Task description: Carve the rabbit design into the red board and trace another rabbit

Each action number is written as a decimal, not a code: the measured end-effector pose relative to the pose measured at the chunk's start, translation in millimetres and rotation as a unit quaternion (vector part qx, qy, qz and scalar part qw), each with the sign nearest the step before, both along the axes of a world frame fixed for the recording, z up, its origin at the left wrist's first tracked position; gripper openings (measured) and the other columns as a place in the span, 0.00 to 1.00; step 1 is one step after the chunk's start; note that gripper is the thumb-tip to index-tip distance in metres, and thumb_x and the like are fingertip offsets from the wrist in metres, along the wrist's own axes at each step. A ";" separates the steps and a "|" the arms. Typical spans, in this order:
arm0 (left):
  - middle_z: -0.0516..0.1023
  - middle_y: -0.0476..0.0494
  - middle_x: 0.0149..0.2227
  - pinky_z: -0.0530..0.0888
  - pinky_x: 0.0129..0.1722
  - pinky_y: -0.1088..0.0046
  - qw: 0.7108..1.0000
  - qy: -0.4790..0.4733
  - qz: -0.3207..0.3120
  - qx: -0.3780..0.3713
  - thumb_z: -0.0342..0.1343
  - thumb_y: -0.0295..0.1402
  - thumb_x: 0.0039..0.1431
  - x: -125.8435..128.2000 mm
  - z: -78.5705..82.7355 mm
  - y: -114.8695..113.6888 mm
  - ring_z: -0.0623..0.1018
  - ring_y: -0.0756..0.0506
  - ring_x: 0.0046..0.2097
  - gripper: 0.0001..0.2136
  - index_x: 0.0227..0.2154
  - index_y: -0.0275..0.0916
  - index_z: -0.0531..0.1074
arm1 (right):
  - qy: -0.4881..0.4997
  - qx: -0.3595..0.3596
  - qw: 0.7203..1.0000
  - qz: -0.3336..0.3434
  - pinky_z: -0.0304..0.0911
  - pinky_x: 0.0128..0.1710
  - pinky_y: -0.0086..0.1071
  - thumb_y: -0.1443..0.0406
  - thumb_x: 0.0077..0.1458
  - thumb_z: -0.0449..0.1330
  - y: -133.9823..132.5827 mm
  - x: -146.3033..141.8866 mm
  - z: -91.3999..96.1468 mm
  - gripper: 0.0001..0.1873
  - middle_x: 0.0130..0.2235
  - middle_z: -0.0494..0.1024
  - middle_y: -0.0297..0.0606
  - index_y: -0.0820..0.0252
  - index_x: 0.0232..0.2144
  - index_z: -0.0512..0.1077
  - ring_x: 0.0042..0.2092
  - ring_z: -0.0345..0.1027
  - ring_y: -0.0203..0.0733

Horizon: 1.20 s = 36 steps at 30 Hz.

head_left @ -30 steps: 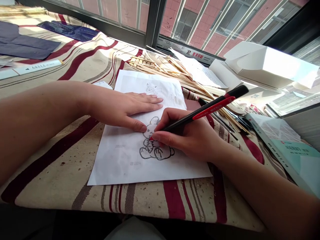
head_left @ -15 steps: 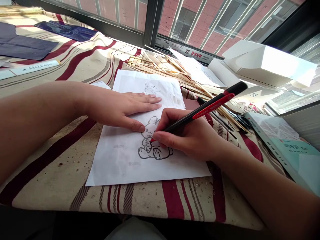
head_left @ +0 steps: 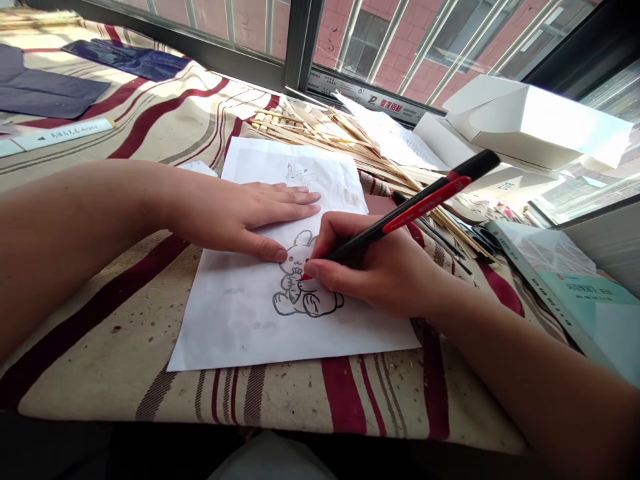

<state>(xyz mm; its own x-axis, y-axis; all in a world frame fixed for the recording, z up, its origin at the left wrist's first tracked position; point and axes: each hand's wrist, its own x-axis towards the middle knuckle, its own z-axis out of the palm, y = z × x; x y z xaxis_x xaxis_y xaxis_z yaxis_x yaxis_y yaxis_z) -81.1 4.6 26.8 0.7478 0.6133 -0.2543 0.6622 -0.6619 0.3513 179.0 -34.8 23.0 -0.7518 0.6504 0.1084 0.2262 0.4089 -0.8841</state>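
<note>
A white sheet of paper (head_left: 240, 320) lies on the striped tablecloth, with a black outline drawing of a rabbit (head_left: 300, 293) at its middle and a small sketch (head_left: 296, 176) near its far edge. My left hand (head_left: 250, 217) lies flat and open on the sheet, fingers stretched out, thumb tip beside the rabbit's head. My right hand (head_left: 373, 267) is closed around a red and black pen (head_left: 415, 208), whose tip touches the drawing at the rabbit's chest.
A pile of thin bamboo strips (head_left: 340, 137) lies beyond the paper by the window. White boxes (head_left: 525, 120) sit at the far right, a teal book (head_left: 570, 287) at the right edge. Dark blue sheets (head_left: 45, 87) and a white ruler (head_left: 60, 133) lie far left.
The view has shifted slightly, so paper and hands sit a little to the left. The pen tip stays on the rabbit drawing; my left hand keeps pressing the sheet.
</note>
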 end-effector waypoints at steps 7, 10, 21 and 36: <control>0.39 0.49 0.85 0.42 0.82 0.56 1.000 0.012 -0.002 0.001 0.47 0.68 0.68 1.2 1.1 -0.4 0.45 0.32 0.85 0.48 0.83 0.48 0.47 | -0.005 0.017 1.000 0.004 0.60 0.27 0.29 0.70 0.60 0.68 1.2 1.2 -0.2 0.10 0.28 0.73 0.28 0.57 0.32 0.70 0.29 0.64 0.33; 0.39 0.49 0.85 0.42 0.82 0.56 1.000 0.014 -0.003 0.002 0.47 0.67 0.68 2.4 1.7 -0.3 0.45 0.32 0.85 0.48 0.83 0.49 0.47 | -0.004 0.024 1.000 0.009 0.59 0.27 0.29 0.70 0.59 0.67 2.2 1.3 0.3 0.10 0.28 0.71 0.27 0.56 0.31 0.68 0.29 0.63 0.32; 0.38 0.47 0.86 0.42 0.82 0.53 1.000 0.018 -0.004 0.003 0.46 0.65 0.70 -1.0 -0.6 0.7 0.44 0.31 0.85 0.48 0.84 0.45 0.45 | 0.002 0.029 0.999 0.015 0.59 0.26 0.29 0.71 0.61 0.63 2.2 1.4 -0.6 0.10 0.26 0.69 0.27 0.56 0.31 0.66 0.28 0.61 0.31; 0.43 0.47 0.85 0.45 0.82 0.48 1.000 -0.021 -0.003 -0.001 0.52 0.63 0.71 -5.8 -6.1 3.6 0.47 0.29 0.84 0.44 0.82 0.52 0.51 | 0.042 0.000 0.999 0.023 0.65 0.29 0.26 0.75 0.58 0.74 2.8 1.0 -4.5 0.12 0.29 0.76 0.27 0.60 0.32 0.74 0.31 0.67 0.31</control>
<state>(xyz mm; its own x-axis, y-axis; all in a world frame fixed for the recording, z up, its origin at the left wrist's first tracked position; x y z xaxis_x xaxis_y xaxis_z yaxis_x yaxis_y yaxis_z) -86.9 8.2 20.8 0.7616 0.6083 -0.2236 0.6428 -0.6652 0.3798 180.0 -31.9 18.5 -0.7689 0.6155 0.1729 0.1314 0.4168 -0.8995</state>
